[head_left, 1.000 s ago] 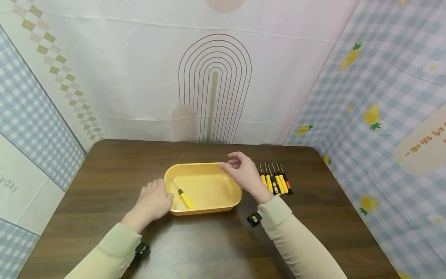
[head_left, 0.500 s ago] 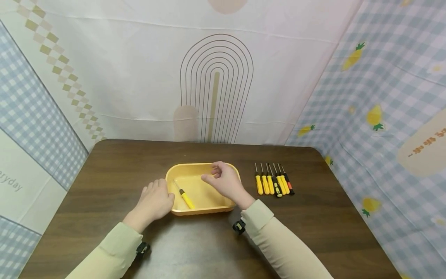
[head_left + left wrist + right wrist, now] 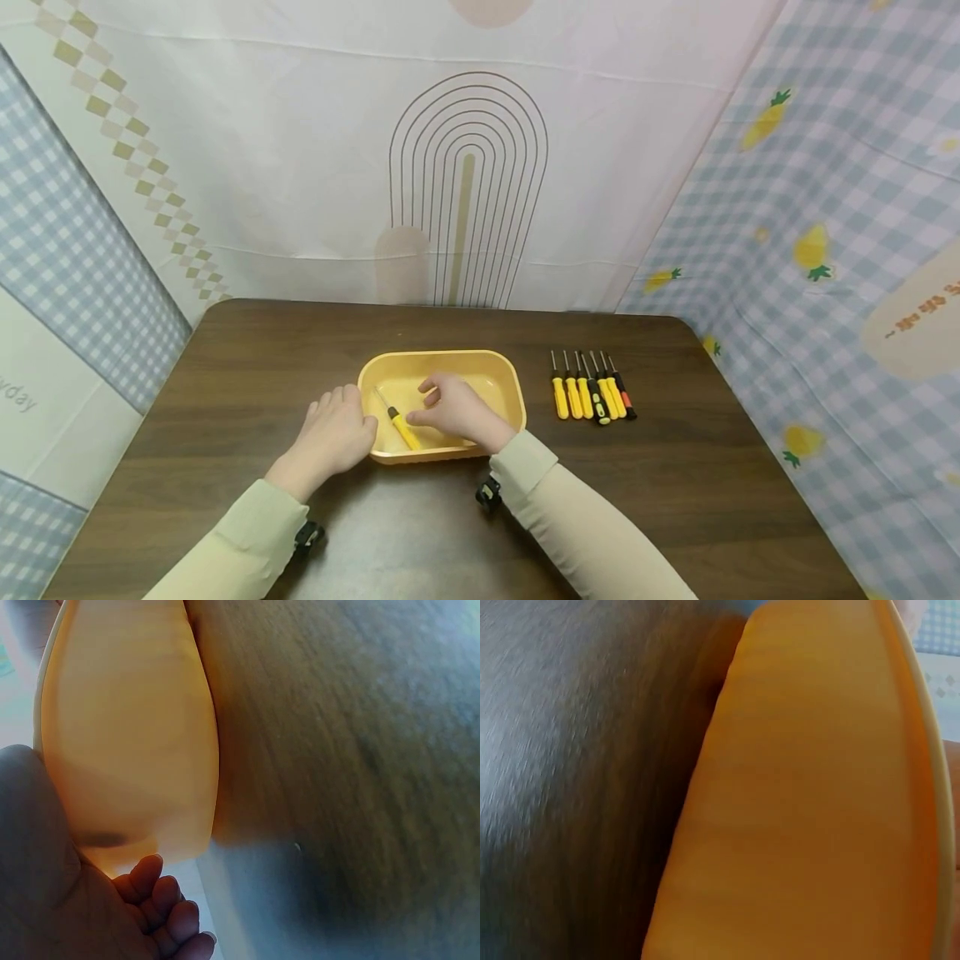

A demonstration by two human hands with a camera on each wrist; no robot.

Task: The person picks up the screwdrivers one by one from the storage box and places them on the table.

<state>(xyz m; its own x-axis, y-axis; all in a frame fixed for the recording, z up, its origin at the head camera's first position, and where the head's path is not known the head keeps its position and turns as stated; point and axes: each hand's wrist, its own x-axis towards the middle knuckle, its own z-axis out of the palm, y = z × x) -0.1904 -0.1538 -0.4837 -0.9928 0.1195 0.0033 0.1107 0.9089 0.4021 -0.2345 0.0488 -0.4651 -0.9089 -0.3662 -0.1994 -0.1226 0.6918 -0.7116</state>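
A yellow plastic tray (image 3: 491, 360) stands on the table. My left hand (image 3: 335, 432) grips its left end, thumb at the rim; in the left wrist view the fingers (image 3: 182, 921) curl at the tray's outer end. One screwdriver (image 3: 403, 429) with a yellow handle and black collar lies slanted inside the tray's left part, its thin shaft pointing to the far left corner. My right hand (image 3: 455, 410) is over the tray, thumb and fingers apart and bent, thumb tip right beside the screwdriver handle. The right wrist view shows mostly the tray's outer side wall (image 3: 802, 780).
To the right of the tray, several screwdrivers (image 3: 572, 396) lie in a row, mostly yellow-handled, shafts pointing away; one black-and-green screwdriver (image 3: 598, 402) is among them. The dark wood table (image 3: 262, 350) ends at a patterned cloth backdrop (image 3: 315, 167).
My right hand has moved left and nearer, from the tray's far right rim to over the screwdriver in it, uncovering the row on the right. My left hand has stayed at the tray's end.
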